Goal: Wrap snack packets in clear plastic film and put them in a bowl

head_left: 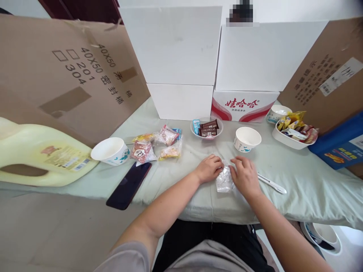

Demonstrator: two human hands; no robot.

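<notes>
A clear plastic bag (pixel 224 180) lies near the front edge of the cloth-covered table, between my two hands. My left hand (pixel 209 168) has its fingers closed on the bag's upper left edge. On the other side, my right hand (pixel 245 175) pinches the bag's upper right edge. Just right of that hand lies a slim white utility knife (pixel 272 184), partly hidden by it. Behind my hands stand a clear bowl (pixel 206 133) with brown-wrapped snack bars (pixel 209 131) and a white paper bowl (pixel 247 139).
Several wrapped snacks (pixel 170 135), a paper bowl (pixel 110 151) and a phone (pixel 129 185) lie on the left, beside a yellow jug (pixel 56 151). A white dish (pixel 295 141) of snacks and a paper bowl (pixel 278 113) stand right. White boxes (pixel 181 49) line the back.
</notes>
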